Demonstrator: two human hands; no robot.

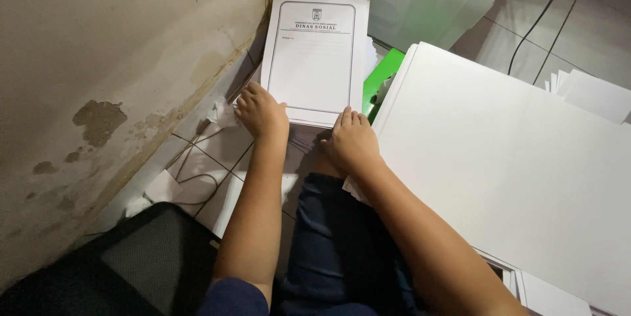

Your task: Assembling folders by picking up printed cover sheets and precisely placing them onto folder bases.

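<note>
No package, sign or screen shows, only white printed sheets (314,60) with black borders.

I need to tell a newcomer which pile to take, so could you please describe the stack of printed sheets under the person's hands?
Start at the stained wall on the left and follow its foot to the tiled floor. There lies the stack of printed sheets, with the left hand and right hand on its near edge. Unlike the big blank white sheets to its right, its top page bears a black border and a header.
</note>
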